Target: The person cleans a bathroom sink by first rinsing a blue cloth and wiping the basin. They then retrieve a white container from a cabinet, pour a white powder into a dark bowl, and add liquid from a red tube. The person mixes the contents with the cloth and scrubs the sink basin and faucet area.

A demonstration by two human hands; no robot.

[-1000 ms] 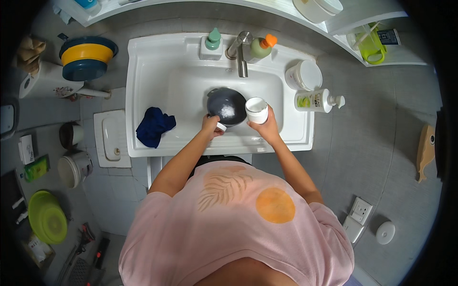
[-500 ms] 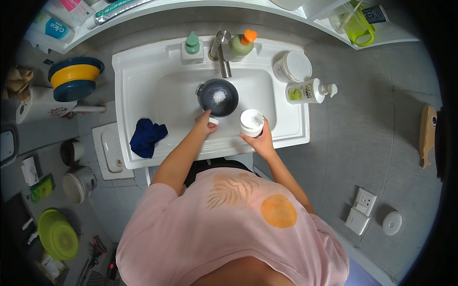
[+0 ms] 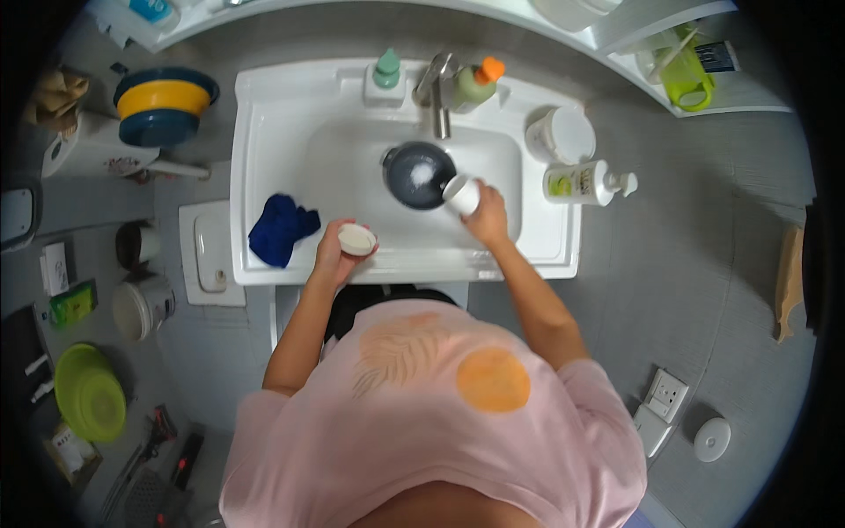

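Observation:
My right hand (image 3: pixel 487 217) is closed round a small white jar (image 3: pixel 460 194), tipped with its mouth toward a dark grey bowl (image 3: pixel 405 195). The jar's end overlaps the bowl's right rim; its opening is hidden from here. A heap of white powder (image 3: pixel 422 172) lies in the bowl, which stands in the white sink (image 3: pixel 334 176) below the faucet. Near the front edge of the sink, my left hand (image 3: pixel 331 253) grips a round white lid (image 3: pixel 357 238) with its hollow side up. A crumpled dark blue cloth (image 3: pixel 282 232) lies left of that hand.
Behind the basin stand the metal faucet (image 3: pixel 441 106), a green-topped dispenser (image 3: pixel 385 79) and an orange-topped pump bottle (image 3: pixel 476 86). A white tub (image 3: pixel 563 136) and a white pump bottle (image 3: pixel 581 183) occupy the right ledge. A shelf (image 3: pixel 352 13) overhangs the far side.
My right hand has tipped the jar over and brought it to the bowl's rim. My left hand has drawn back to the left with the lid, turning its hollow side up.

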